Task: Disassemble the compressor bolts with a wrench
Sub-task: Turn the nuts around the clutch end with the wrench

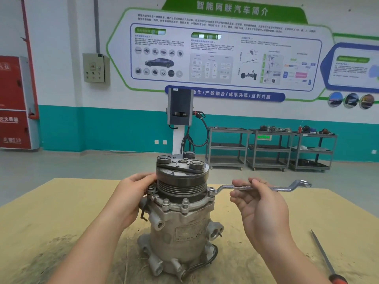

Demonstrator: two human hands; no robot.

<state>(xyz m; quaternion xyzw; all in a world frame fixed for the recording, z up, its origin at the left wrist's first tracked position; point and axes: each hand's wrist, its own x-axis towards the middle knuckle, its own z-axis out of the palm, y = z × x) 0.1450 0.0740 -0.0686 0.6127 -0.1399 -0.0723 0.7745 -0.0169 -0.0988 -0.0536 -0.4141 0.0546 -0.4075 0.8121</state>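
Compressor [180, 222] stands upright, pulley end up, near the middle of the tan worktop [61, 212]. Pulley [181, 181] sits on top with a flat bar and round bosses bolted across its face.

Left hand [131, 193] wraps the left side of the compressor at the flange just under the pulley, fingers curled against the housing, bracing it.

Right hand [258, 203] grips the wrench [260, 187] mid-shank, fingers curled over the top of it, palm facing the camera. Wrench is an offset ring spanner lying roughly horizontal. Its left ring end sits over the bolt [211, 190] on the right side of the flange; the other ring end sticks out free to the right.

Two more flange bolts [185, 201] visible at the front, heads up.

A screwdriver [326, 261] with red-and-black handle lies on the worktop at lower right, well apart from the compressor.

Background: shelving carts [270, 148] along the teal-and-white wall, charger post [180, 107] behind the compressor.
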